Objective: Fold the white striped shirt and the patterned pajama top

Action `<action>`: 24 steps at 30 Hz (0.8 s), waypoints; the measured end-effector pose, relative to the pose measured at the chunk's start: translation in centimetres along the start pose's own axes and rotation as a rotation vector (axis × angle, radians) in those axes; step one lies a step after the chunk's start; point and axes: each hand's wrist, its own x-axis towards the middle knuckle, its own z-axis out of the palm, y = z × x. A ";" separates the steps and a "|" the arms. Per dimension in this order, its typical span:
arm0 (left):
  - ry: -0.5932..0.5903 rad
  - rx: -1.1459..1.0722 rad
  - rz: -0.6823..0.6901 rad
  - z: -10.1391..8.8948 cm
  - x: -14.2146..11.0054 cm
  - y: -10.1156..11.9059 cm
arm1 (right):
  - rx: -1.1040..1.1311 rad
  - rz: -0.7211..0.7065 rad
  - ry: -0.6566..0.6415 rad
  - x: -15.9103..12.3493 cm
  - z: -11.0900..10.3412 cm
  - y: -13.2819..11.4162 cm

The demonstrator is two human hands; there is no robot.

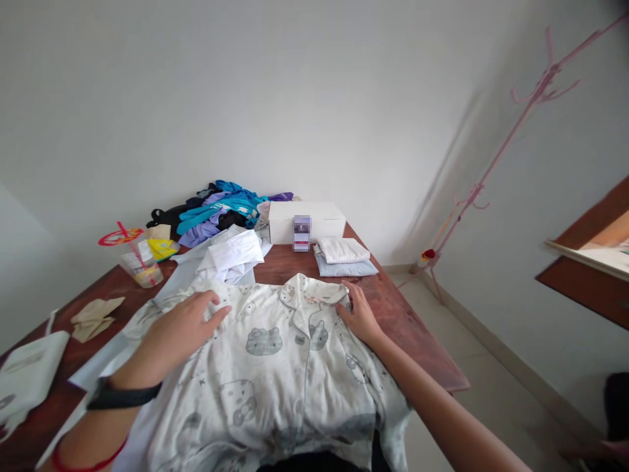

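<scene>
The left hand [194,318] lies on the shirt [275,377], thumb and fingers apart; the right hand [362,316] touches it beside the collar [291,295]. Beyond the left hand are white cloth [236,254] and a clothes pile [223,208]; to its left, a cup [142,269] and napkin [95,319]. Just beyond the right hand sit folded clothes [343,250], a box [322,218] behind them. Well right of that hand stands a rack [474,193].

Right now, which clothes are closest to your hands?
The pale shirt with grey cat faces, spread beneath the left hand and right hand. The white cloth, folded stack and blue-and-purple heap lie farther back.
</scene>
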 end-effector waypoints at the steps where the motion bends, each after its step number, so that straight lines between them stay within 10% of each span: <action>1: -0.029 -0.075 0.053 0.3 1.0 1.7 | 0.048 0.035 0.022 0.1 -0.1 0.1; 5: -0.154 -0.408 0.395 4.2 6.4 6.3 | 0.312 0.197 0.060 0.5 -0.4 0.7; 12: -0.172 -0.640 0.380 10.8 14.4 9.1 | 0.444 0.263 0.073 0.8 -0.8 0.4; 24: -0.111 -0.813 0.457 13.3 15.3 10.0 | 0.414 0.321 -0.078 1.5 -1.4 -0.2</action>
